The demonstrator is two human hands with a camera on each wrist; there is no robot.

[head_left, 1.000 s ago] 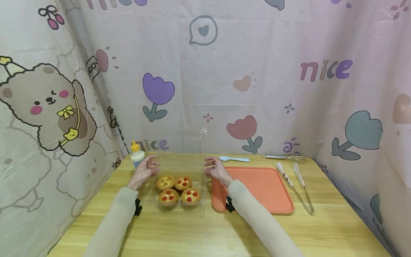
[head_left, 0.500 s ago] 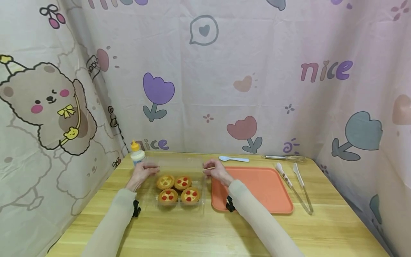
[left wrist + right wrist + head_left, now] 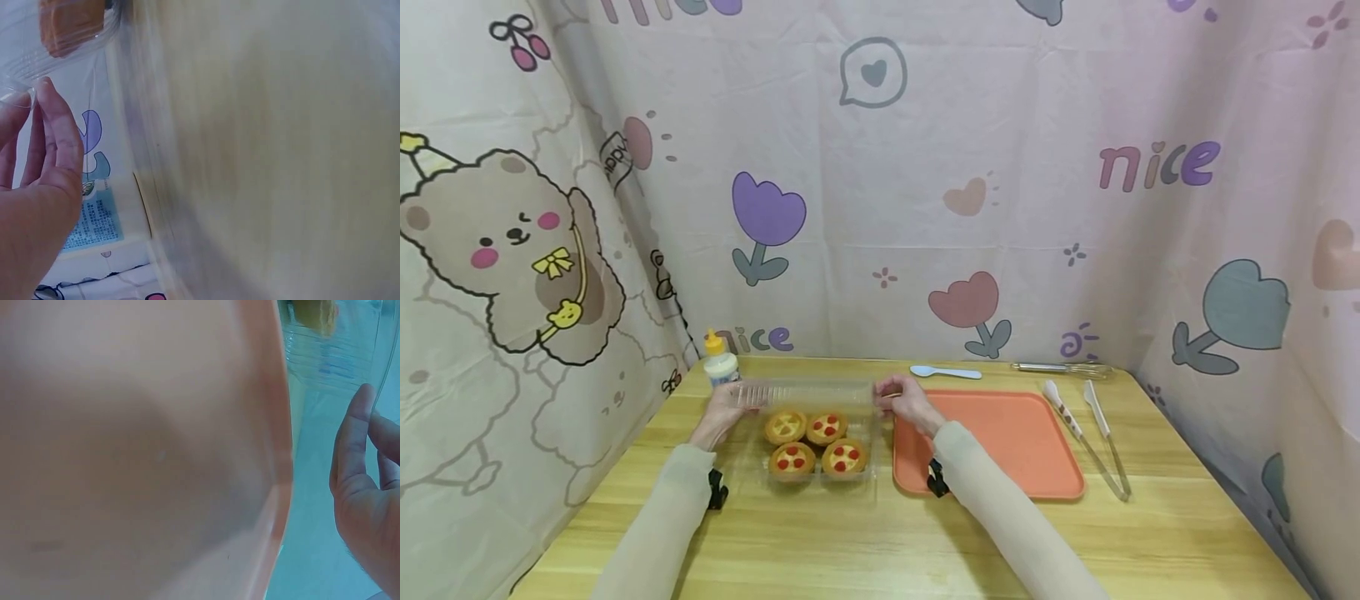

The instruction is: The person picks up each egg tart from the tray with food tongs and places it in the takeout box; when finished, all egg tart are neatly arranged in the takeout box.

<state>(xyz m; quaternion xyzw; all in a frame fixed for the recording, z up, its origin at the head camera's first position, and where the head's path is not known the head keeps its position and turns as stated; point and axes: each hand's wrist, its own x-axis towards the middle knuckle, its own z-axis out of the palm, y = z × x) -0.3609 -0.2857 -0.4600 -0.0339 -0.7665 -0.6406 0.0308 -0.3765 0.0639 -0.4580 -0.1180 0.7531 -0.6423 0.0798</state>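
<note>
In the head view, a clear plastic clamshell box (image 3: 876, 477) stands on the table with several small tarts (image 3: 793, 460) inside, most topped with red pieces. Its transparent lid (image 3: 820, 392) tilts over the back of the box. At the lid's left corner, my left hand (image 3: 721, 410) pinches the plastic; the left wrist view shows thumb and index finger on the clear edge (image 3: 17, 87). My right hand (image 3: 913, 405) is at the opposite corner. There, in the right wrist view, thumb and index finger pinch the thin clear rim (image 3: 381, 381).
An orange tray (image 3: 1000, 446) lies right of the box, under my right forearm. Tongs (image 3: 1067, 415) rest beyond it. Along the back edge are a blue spoon (image 3: 951, 372) and a whisk (image 3: 1060, 367). Behind my left hand stands a yellow-capped bottle (image 3: 721, 365).
The lid has swung down from upright to a low slant over the box. My left hand has shifted slightly left; the right hand has barely moved. The tarts stay put.
</note>
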